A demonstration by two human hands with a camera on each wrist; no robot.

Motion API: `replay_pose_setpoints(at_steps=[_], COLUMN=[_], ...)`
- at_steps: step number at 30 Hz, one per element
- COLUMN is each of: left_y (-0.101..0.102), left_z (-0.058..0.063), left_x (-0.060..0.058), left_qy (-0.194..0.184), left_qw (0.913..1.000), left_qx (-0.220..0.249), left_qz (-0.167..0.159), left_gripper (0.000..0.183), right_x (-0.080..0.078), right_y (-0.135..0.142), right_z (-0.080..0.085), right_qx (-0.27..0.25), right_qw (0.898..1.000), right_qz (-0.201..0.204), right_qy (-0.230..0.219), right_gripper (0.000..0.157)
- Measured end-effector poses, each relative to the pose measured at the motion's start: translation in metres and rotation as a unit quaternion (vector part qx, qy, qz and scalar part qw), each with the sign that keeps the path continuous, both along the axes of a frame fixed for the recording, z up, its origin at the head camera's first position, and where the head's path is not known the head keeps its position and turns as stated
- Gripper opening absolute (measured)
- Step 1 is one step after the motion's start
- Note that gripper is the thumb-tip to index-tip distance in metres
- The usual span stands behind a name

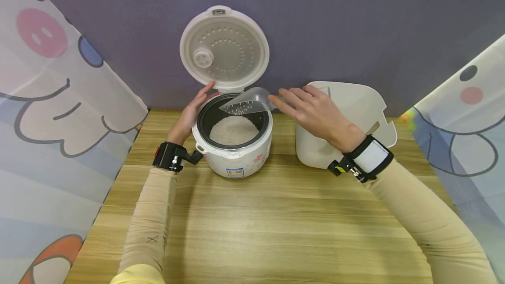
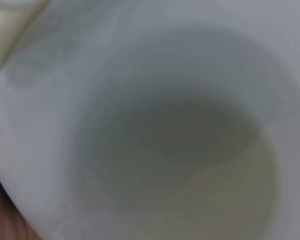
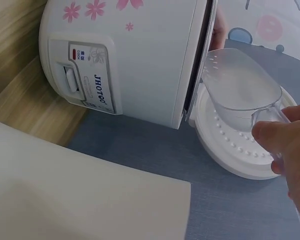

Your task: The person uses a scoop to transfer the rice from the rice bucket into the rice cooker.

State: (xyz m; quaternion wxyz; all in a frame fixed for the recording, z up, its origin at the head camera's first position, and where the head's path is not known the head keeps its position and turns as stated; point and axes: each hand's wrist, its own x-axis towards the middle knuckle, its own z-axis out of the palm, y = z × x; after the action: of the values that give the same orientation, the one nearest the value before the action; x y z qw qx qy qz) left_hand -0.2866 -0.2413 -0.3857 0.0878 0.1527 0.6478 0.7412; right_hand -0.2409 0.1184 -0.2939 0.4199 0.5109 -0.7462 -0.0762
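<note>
A white rice cooker (image 1: 246, 161) with pink flowers stands on the table, its lid (image 1: 232, 56) raised at the back. White rice (image 1: 233, 130) lies in the dark inner pot (image 1: 211, 111). My right hand (image 1: 311, 108) grips the handle of a clear plastic scoop (image 1: 258, 100), tilted over the pot with rice grains at its lip. In the right wrist view the scoop (image 3: 240, 82) is at the cooker's opening, with thumb and fingers round its handle. My left hand (image 1: 191, 115) rests against the cooker's left side, fingers extended. The left wrist view is mostly blurred white surface.
Right of the cooker stands a white bin (image 1: 309, 150) with its lid (image 1: 359, 104) raised, partly behind my right arm. The wooden table (image 1: 276, 227) runs toward me. A grey backdrop (image 1: 335, 25) and printed curtains (image 1: 35, 179) close in the back and sides.
</note>
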Motion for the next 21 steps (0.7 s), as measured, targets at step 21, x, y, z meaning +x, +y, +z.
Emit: replay_pose_setpoints(at_steps=[21], left_y=[-0.002], left_z=[0.000], left_x=[0.000], left_qy=[-0.013], left_qw=[0.9999], left_qx=[0.002], left_qz=[0.000], left_gripper=[0.053], right_x=[0.005], right_y=[0.050], right_z=[-0.001], right_qx=[-0.118], right_qw=[0.978], right_qz=[-0.069], right_qy=[-0.155], right_gripper=[0.041])
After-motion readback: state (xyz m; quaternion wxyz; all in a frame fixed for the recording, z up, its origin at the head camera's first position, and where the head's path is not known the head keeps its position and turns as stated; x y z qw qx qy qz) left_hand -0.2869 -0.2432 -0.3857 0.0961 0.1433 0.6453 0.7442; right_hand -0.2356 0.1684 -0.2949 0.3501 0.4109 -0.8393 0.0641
